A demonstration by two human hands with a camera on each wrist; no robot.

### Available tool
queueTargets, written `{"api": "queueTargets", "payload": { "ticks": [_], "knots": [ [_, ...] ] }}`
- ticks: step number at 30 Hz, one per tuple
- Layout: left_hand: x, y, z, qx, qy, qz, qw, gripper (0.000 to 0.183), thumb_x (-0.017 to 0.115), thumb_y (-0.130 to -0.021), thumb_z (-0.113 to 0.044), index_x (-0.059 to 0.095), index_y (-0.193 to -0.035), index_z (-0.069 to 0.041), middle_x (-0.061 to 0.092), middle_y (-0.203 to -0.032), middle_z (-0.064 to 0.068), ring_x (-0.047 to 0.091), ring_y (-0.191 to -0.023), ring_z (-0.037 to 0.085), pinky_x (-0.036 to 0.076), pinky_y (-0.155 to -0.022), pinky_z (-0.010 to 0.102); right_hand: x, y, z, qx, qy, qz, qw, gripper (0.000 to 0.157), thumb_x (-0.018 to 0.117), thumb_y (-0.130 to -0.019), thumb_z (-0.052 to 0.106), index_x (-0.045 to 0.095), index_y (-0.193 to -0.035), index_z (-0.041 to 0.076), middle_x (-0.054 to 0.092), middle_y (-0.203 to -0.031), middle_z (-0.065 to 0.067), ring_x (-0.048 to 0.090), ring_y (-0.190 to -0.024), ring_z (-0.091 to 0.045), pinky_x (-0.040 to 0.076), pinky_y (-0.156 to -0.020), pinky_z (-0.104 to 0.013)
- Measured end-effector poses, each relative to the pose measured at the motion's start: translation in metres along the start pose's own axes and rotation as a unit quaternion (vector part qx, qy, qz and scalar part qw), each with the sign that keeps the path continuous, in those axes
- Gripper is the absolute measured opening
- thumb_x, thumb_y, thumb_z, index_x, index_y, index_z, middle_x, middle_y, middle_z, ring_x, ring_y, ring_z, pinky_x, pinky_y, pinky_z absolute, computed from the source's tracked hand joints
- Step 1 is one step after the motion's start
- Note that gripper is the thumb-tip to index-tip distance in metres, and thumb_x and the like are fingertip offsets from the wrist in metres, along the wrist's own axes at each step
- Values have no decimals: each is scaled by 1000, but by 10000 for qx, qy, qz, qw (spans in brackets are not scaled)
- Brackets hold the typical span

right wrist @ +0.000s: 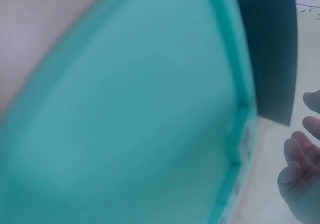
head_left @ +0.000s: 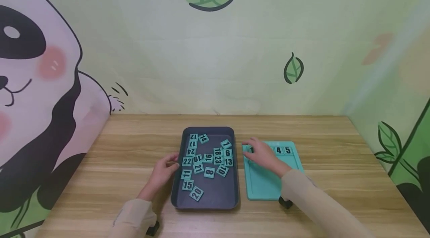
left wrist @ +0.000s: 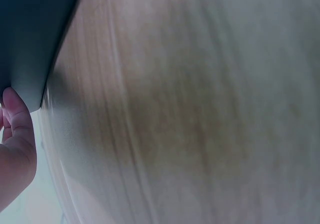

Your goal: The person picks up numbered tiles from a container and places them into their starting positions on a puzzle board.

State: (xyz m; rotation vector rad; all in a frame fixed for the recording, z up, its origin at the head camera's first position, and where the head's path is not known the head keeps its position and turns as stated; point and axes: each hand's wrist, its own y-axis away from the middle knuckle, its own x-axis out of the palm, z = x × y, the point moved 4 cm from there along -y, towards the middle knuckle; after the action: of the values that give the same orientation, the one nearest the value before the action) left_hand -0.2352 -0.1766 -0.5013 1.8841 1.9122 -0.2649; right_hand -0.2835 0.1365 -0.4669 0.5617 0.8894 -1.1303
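The left hand (head_left: 161,174), lower centre-left of the frame, rests its fingertips against the near-left wall of a dark tray (head_left: 215,199), not clenched around it. The right hand (head_left: 263,156), right of centre, hovers over the upper left of a teal board (head_left: 263,184), thumb and fingers parted; from here I see nothing between them. Both work over a wood-grain worktop (head_left: 100,185).

In the tray, at the middle of the frame, lie loose number tiles (head_left: 209,172), with the 20 (head_left: 196,193) lowest and the 12 (head_left: 193,137) at the upper left, reading upside down. Along the board's top edge sit the 4 (head_left: 278,150) and 5 (head_left: 287,150); the 1 (head_left: 251,149) shows partly by the right hand, which hides what lies between.

I'd judge the tiles light, stiff and a little slick, hard to break; best pinched by opposite edges, or slid clear of neighbours where they touch. The tray looks rigid, easily steadied by its rim.

Beyond stands a pale green backdrop (head_left: 151,25), a painted panda (head_left: 20,33) filling the upper left.
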Motion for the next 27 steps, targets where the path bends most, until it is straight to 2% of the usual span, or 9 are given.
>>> {"api": "queueTargets", "payload": {
  "ticks": [5,8,15,20,27],
  "knots": [
    [-2,0,0,-36,22,-16,10000,38,48,-87,-8,48,-125,-7,52,-117,14,53,-106,29,49,-82,36,2,-13,15,-294,-109,-82,9995,35,60,-81,22,58,-112,7,56,-114,-11,53,-104,-27,47,-84,-41],
    [-3,2,-1,13,27,-23,10000,38,49,-86,-7,48,-124,-6,52,-116,14,54,-104,28,50,-81,35,6,-20,21,-370,-165,3,9992,35,60,-81,24,59,-111,7,55,-114,-10,53,-105,-26,45,-86,-41],
    [-3,2,-2,63,-6,-59,10000,38,50,-85,-7,49,-124,-6,54,-115,14,54,-102,28,50,-80,35,14,-30,35,-127,-320,364,9987,40,60,-81,28,56,-116,7,54,-118,-10,50,-111,-25,42,-92,-41],
    [-3,1,-1,74,27,-91,9999,38,50,-85,-7,50,-123,-6,55,-114,14,55,-102,27,49,-80,35,22,-41,38,-24,39,564,9984,43,60,-81,32,56,-116,9,56,-116,-8,52,-107,-22,44,-89,-38],
    [-3,0,0,162,41,-111,9998,38,51,-85,-5,51,-122,-6,55,-112,14,55,-100,27,49,-80,35,34,-53,40,204,902,760,9928,41,57,-81,36,58,-113,10,57,-107,-7,55,-92,-18,48,-79,-34]
  ]
}}
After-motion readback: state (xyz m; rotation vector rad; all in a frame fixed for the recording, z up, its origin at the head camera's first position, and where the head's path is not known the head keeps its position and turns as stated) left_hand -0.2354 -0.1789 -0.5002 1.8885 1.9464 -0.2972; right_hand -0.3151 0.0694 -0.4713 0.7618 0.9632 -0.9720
